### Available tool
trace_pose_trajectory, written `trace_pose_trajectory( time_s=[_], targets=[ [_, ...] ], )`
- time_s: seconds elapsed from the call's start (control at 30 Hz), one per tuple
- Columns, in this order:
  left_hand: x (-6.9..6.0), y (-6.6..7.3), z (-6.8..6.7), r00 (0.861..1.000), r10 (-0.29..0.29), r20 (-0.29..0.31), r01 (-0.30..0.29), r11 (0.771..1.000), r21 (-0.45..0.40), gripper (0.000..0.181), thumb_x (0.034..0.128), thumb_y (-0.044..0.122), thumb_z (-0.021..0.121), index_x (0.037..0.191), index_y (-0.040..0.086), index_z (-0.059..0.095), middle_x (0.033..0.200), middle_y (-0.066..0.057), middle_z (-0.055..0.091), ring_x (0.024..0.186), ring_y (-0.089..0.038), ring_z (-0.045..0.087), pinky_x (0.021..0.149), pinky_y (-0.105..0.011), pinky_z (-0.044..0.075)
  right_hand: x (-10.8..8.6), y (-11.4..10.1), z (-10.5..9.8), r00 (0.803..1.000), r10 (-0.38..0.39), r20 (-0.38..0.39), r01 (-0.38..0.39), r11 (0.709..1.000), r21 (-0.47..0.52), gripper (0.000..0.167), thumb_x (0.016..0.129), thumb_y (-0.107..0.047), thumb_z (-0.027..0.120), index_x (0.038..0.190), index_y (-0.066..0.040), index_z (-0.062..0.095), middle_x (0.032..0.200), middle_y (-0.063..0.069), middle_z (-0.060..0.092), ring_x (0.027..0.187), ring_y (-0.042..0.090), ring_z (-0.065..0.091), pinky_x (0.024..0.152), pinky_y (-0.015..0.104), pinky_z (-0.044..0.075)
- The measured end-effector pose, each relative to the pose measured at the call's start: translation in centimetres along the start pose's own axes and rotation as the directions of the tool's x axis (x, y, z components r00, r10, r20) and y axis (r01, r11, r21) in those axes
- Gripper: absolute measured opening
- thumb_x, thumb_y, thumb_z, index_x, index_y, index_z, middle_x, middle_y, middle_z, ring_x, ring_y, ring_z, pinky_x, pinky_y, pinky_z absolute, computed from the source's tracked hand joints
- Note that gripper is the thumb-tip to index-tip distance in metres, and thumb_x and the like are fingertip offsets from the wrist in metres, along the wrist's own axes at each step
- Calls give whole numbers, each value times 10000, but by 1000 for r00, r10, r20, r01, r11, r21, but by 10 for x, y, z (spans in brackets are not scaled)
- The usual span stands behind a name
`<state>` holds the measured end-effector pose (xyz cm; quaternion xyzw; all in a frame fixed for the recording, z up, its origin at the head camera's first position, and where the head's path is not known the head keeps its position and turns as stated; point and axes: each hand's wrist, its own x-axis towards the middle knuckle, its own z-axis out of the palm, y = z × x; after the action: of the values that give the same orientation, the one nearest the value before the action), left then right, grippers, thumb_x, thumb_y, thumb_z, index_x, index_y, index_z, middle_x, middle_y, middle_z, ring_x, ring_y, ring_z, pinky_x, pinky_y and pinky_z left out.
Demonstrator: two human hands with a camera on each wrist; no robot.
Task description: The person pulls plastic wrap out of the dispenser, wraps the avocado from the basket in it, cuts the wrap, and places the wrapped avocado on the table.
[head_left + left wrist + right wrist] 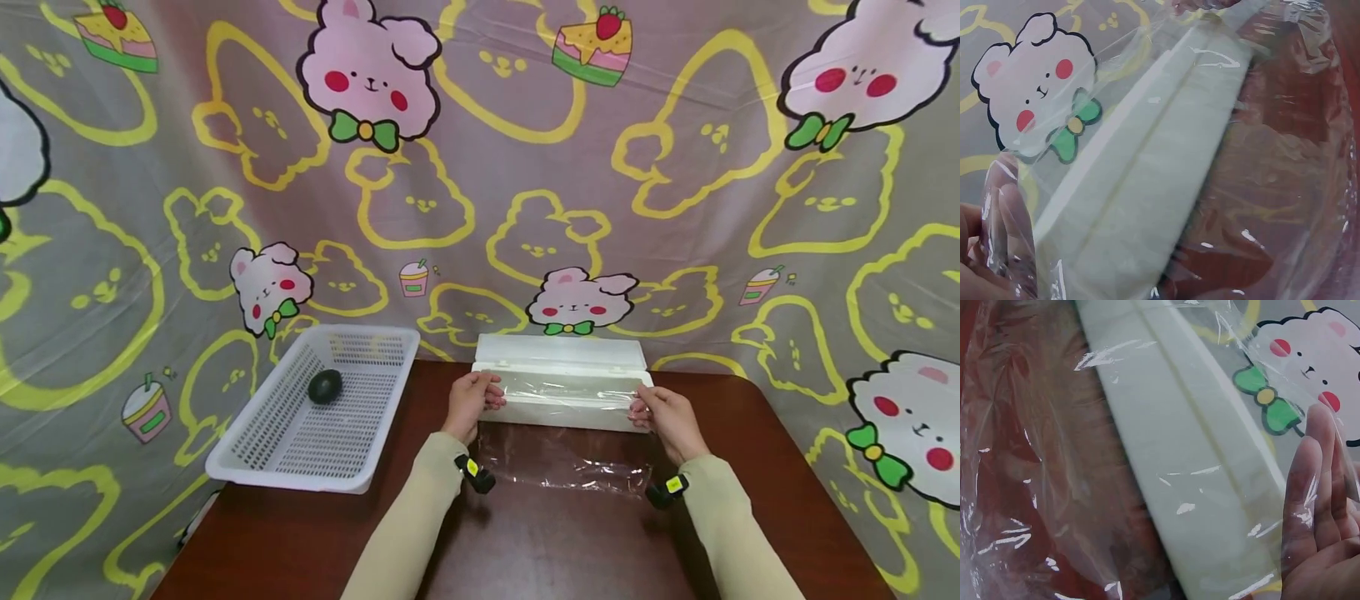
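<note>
A long white box [562,414] lies on the table with its lid [561,353] raised at the back. Clear plastic film [562,458] stretches over the box front and hangs down toward the table. At the box's left end my left hand [474,402] pinches one edge of the film; my right hand [667,417] pinches the opposite edge at the right end. In the left wrist view the left fingers [1007,212] show through the film [1260,200]. The right fingers [1316,487] appear behind the film [1054,487] in the right wrist view.
To the left stands a white perforated basket [288,477] holding a dark green oval object [325,387]. The brown table [525,550] reaches a patterned cloth backdrop [480,200] behind the box and at the sides.
</note>
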<state>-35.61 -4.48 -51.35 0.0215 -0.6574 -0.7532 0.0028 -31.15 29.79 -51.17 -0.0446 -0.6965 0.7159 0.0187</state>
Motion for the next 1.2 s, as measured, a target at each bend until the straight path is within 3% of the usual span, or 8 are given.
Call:
trace_pose_trajectory(
  time_s=[0.23, 0.43, 0.57, 0.7, 0.97, 1.2],
  targets=[
    [8, 7, 3, 1000, 18, 2, -18, 1000, -6, 361, 1102, 191, 512, 1117, -121, 694, 691, 20, 661, 588, -76, 668, 577, -219, 567, 8, -10, 1, 999, 20, -25, -20, 999, 33, 254, 1081, -214, 566, 913, -61, 678, 709, -75, 659, 634, 42, 670, 626, 219, 598],
    [16, 19, 6, 999, 48, -17, -49, 998, -30, 330, 1095, 165, 522, 1066, -115, 695, 661, 10, 643, 552, -74, 647, 541, -201, 543, 16, -17, 6, 1000, 14, -12, -13, 999, 41, 253, 1085, -213, 555, 975, -8, 654, 706, -68, 658, 630, 50, 666, 621, 223, 594],
    [18, 35, 13, 998, 55, 10, -55, 998, -17, 321, 1090, 176, 528, 1071, -90, 706, 696, -12, 647, 580, -89, 668, 562, -223, 564, 18, -21, 8, 999, 39, -22, -38, 999, 35, 269, 1089, -230, 545, 1005, 10, 631, 722, -66, 657, 648, 45, 674, 631, 222, 595],
    [16, 43, 15, 999, -13, 41, 12, 1000, 16, 333, 1094, 210, 528, 1104, -67, 712, 739, -25, 662, 624, -99, 697, 592, -225, 581, 17, -22, 7, 998, 64, -29, -62, 997, 40, 279, 1087, -246, 549, 1050, 23, 616, 715, -65, 649, 642, 51, 668, 635, 220, 593],
    [15, 35, 0, 997, -71, 22, 70, 997, 26, 341, 1096, 217, 517, 1135, -61, 711, 753, -41, 670, 608, -97, 686, 567, -201, 564, 14, -25, 5, 995, 97, -18, -97, 995, -2, 387, 1090, -285, 538, 1173, 90, 578, 736, -80, 637, 635, 49, 649, 643, 218, 590],
    [12, 32, -11, 982, -158, 101, 153, 987, 57, 360, 1063, 172, 480, 1177, -106, 678, 764, -54, 657, 547, -87, 655, 546, -187, 560, 12, -27, 4, 991, 133, -17, -133, 991, -18, 372, 1101, -289, 503, 1156, 69, 587, 723, -80, 639, 594, 47, 612, 573, 198, 531]
  ],
)
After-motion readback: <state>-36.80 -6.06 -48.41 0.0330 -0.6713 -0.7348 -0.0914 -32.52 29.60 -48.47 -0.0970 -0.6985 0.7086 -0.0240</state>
